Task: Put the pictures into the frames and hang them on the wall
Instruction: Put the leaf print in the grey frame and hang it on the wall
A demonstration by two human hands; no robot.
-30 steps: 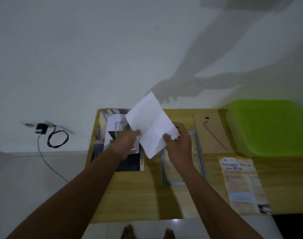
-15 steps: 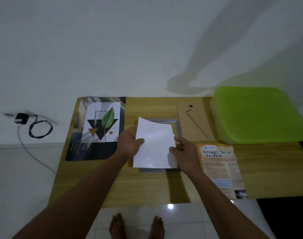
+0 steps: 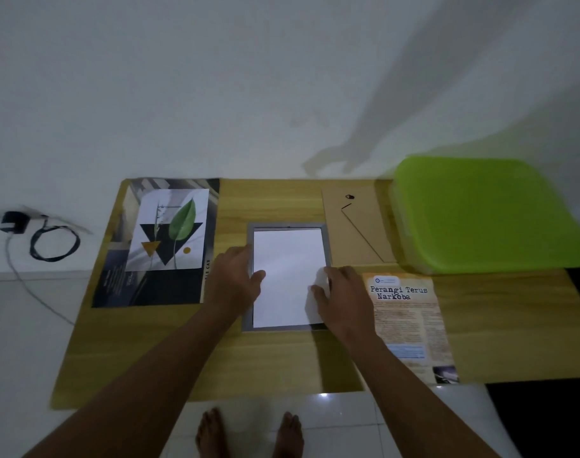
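The white sheet (image 3: 287,276) lies inside the grey frame (image 3: 287,225) on the wooden table (image 3: 282,358). Your left hand (image 3: 235,279) presses its left edge with the fingers spread, and your right hand (image 3: 344,292) pinches the curled right edge. You're seating the picture; next, flatten that edge, then fit the backing board (image 3: 354,233).

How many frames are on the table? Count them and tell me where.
1: the frame, centre of the table, under the sheet; the box may hide more.

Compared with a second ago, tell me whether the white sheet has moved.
Yes: the white sheet dropped from mid-air into the grey frame, which stayed put on the table.
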